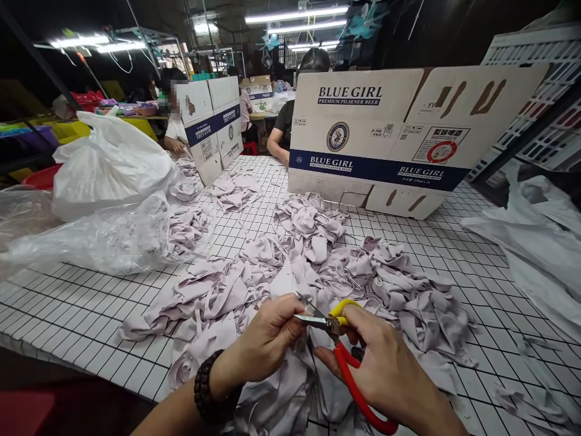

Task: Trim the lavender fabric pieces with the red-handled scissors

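My right hand (385, 357) grips a pair of scissors (349, 375) with one yellow and one red handle. The blades are parted and point left, their tips at the fingers of my left hand (267, 333). Thumb and forefinger of that hand pinch a piece of pale lilac fabric (284, 278), part of which rises above the fingers. A dark beaded bracelet (209, 384) circles my left wrist. Beneath and around both hands spreads a loose heap of pale lilac fabric pieces (218, 290); where the held piece ends among them is hidden.
A flattened beer carton (358, 133) stands upright across the table (104, 327), a smaller carton (213, 127) farther left. White plastic bags (113, 163) lie at left, another white bag (540, 236) at right. Co-workers sit behind the cartons. Fabric scraps (526, 406) lie front right.
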Available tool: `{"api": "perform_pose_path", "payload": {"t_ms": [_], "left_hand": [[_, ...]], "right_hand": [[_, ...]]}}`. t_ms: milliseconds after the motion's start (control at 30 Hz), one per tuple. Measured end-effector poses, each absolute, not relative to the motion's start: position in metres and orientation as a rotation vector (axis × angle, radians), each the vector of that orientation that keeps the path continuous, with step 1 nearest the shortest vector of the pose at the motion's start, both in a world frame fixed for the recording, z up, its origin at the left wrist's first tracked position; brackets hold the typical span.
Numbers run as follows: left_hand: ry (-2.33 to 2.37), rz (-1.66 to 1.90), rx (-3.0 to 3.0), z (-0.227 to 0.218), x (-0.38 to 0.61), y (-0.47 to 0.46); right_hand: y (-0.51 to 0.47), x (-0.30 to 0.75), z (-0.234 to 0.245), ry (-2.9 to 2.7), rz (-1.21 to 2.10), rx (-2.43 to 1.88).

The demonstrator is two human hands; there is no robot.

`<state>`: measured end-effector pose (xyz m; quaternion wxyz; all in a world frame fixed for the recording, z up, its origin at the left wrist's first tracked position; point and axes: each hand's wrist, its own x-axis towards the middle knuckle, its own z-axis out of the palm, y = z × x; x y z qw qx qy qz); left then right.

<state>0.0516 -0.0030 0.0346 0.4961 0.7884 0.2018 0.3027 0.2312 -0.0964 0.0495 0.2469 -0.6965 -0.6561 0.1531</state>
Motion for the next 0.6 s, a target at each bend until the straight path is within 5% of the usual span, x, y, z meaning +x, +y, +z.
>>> {"api": "perform_pose_path", "payload": {"t_ms": [600], "left_hand": [[0.449,0.712,1.925,0.037,0.0448,-0.0007]], "right_hand": [[-0.0944,0.2321,0.0529,-1.841,0.433,-1.916]]}}
